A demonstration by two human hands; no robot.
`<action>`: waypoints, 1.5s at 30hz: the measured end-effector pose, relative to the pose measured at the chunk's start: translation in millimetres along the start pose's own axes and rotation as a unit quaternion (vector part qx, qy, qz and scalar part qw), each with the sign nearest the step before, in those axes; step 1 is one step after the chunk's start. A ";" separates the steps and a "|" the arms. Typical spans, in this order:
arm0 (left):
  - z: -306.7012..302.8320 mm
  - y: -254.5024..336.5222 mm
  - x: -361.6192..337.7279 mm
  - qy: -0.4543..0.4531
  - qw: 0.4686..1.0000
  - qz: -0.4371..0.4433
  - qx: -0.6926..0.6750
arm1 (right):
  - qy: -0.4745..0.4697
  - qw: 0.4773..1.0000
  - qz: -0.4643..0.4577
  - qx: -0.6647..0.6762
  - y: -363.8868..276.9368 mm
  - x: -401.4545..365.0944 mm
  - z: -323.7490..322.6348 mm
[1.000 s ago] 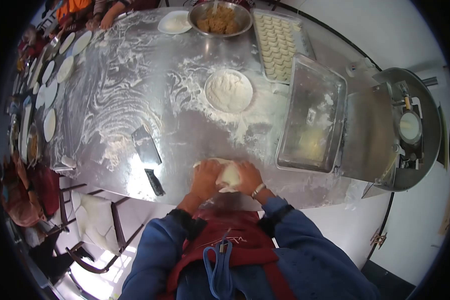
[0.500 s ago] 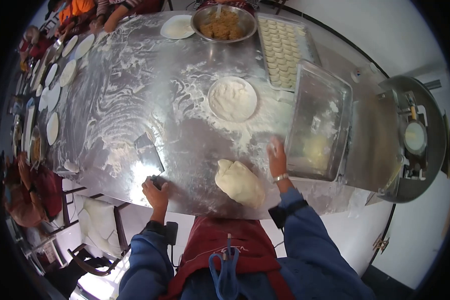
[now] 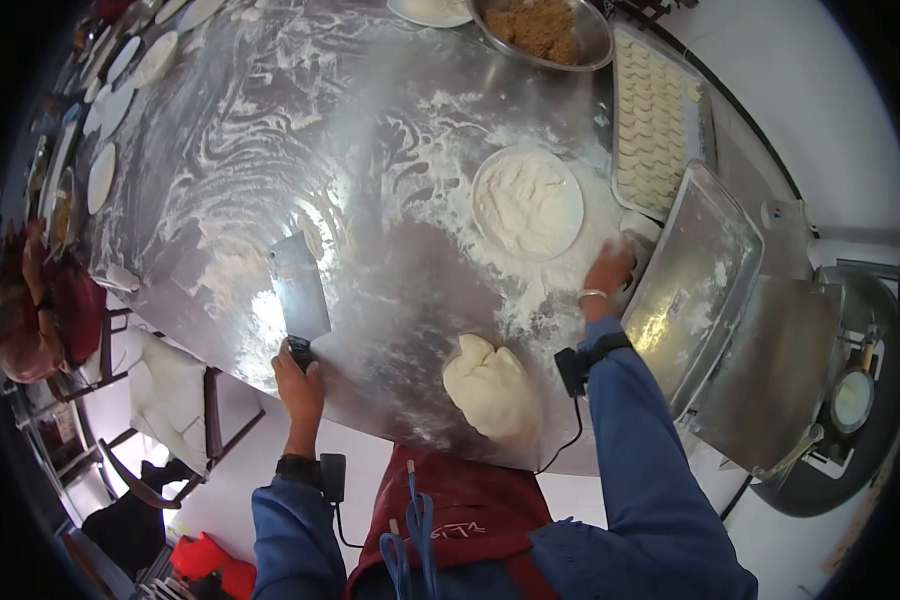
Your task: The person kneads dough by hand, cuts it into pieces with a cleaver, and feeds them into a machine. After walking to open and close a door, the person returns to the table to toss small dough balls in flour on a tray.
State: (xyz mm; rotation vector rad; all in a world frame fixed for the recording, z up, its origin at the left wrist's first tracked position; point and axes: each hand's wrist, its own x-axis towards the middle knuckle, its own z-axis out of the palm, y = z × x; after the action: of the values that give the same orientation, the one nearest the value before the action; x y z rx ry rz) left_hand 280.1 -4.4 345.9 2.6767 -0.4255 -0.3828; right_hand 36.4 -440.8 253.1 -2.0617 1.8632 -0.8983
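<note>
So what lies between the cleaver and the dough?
Only the flour-dusted metal tabletop lies between the cleaver and the dough, as the head view shows.

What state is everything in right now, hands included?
Cleaver: lying flat, handle gripped.
Left hand: closed on that handle.
Right hand: beside the deep pan; grip blurred, can't tell.
Dough: one uncut lump, not held.
Flour dish: heaped with flour.
Metal bowl: holds brown filling.
Shaped pieces: in rows on a tray.
Deep pan: flour-smudged.
</note>
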 end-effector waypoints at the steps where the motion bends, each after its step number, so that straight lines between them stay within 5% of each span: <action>1: 1.0 0.7 -0.4 -0.005 1.000 -0.007 -0.003 | -0.027 0.995 -0.089 -0.043 -8.1 -8.6 1.0; 3: -0.7 4.6 0.5 -0.002 1.000 -0.010 -0.005 | -0.070 0.985 -0.157 0.004 -26.5 -24.5 -3.8; 5: -0.4 3.5 -0.2 -0.003 1.000 -0.014 -0.008 | -0.182 0.958 -0.043 0.216 -44.5 -29.3 -17.3; 7: -0.6 2.1 2.0 -0.010 1.000 -0.016 -0.011 | -0.176 0.971 -0.057 0.153 -39.5 2.1 -17.3; 9: -2.1 2.5 3.5 -0.015 1.000 -0.011 -0.009 | -0.136 0.965 -0.177 0.138 -35.0 30.8 -15.0; 12: -0.8 3.4 2.1 -0.016 1.000 -0.001 -0.005 | -0.199 0.946 -0.237 0.099 -38.1 56.4 -3.6; 19: 0.6 3.0 7.1 -0.015 0.999 -0.018 -0.048 | -0.217 0.916 -0.333 0.052 -60.6 44.0 4.5; 20: 1.3 1.7 9.7 -0.015 0.999 -0.017 -0.049 | -0.269 0.927 -0.242 0.096 -65.2 31.2 -2.5; 23: 6.1 -10.5 18.2 -0.017 1.000 -0.007 -0.011 | -0.319 0.927 -0.155 0.123 -58.2 -2.6 -8.6; 26: 14.4 -17.5 23.4 0.004 1.000 -0.007 -0.024 | -0.282 0.916 -0.227 0.171 -57.5 -28.1 -20.0; 33: 17.2 25.9 9.5 -0.081 0.950 -0.044 -0.299 | -0.175 0.969 -0.159 0.076 -94.0 -60.2 -52.0; 35: 20.3 39.5 9.4 -0.093 0.950 -0.067 -0.290 | -0.279 0.959 0.000 0.054 -105.8 -50.6 -43.2; 39: 30.4 65.8 17.1 -0.125 0.938 -0.075 -0.313 | -0.253 0.958 0.043 0.125 -133.3 -30.1 -9.0; 41: 41.6 70.2 26.4 -0.066 0.978 0.062 -0.190 | -0.287 0.934 0.068 0.201 -157.9 -23.0 -14.1; 42: 43.8 75.9 29.3 -0.068 0.978 0.062 -0.187 | -0.288 0.934 0.072 0.201 -151.2 -23.3 -13.1; 44: 46.8 89.6 30.7 -0.124 0.969 0.055 -0.208 | -0.058 0.971 -0.073 0.219 -123.8 -23.5 -9.2; 45: 57.7 84.9 31.1 -0.122 0.969 0.066 -0.203 | -0.067 0.967 -0.018 0.245 -102.3 -25.3 -15.7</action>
State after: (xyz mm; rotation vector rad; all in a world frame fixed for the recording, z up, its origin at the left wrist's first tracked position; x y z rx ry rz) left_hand 269.8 -109.1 324.9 2.1989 -0.5303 -0.6816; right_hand 111.3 -395.4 313.7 -1.8010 1.3641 -1.0684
